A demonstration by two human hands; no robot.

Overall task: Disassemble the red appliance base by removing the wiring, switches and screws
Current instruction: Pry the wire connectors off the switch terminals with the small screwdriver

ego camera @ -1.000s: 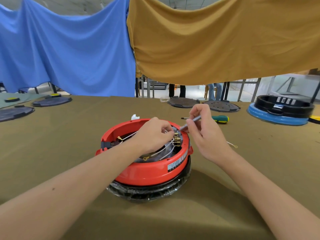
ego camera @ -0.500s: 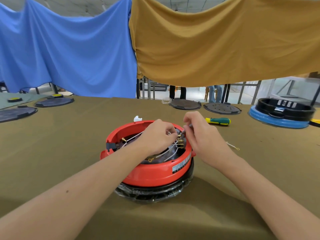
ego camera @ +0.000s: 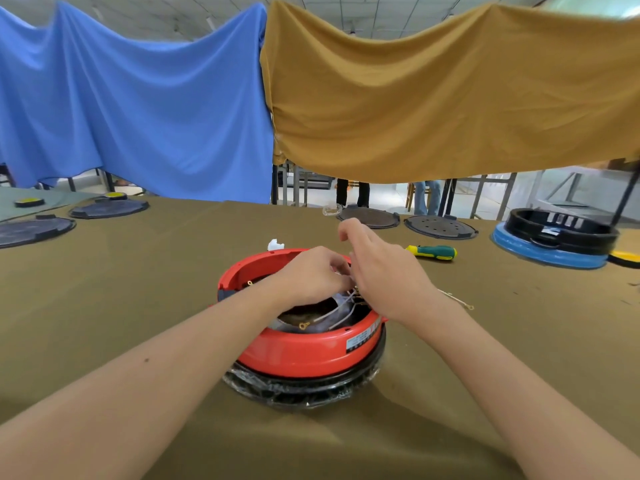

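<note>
The red appliance base (ego camera: pixel 301 351) sits upside down on the olive cloth, on a black rim wrapped in clear film. Inside it lie white wires (ego camera: pixel 332 315) with gold ring terminals. My left hand (ego camera: pixel 311 275) reaches over the opening with its fingers curled and pinches the wires at the far right inner wall. Right beside it, touching, my right hand (ego camera: pixel 384 275) hovers over the right rim with its back to the camera and its index finger raised. Its thumb and the other fingertips are hidden, so any hold is unseen.
A green and yellow screwdriver (ego camera: pixel 433 252) lies behind my right hand. A loose wire (ego camera: pixel 455 299) lies to the right and a white piece (ego camera: pixel 276 244) behind the base. A blue and black base (ego camera: pixel 554 244) stands far right. Black round plates (ego camera: pixel 440 226) line the back.
My right hand held a thin grey tool at the terminals a second ago; it has moved in against my left hand and the tool no longer shows. My left hand stays on the wires.
</note>
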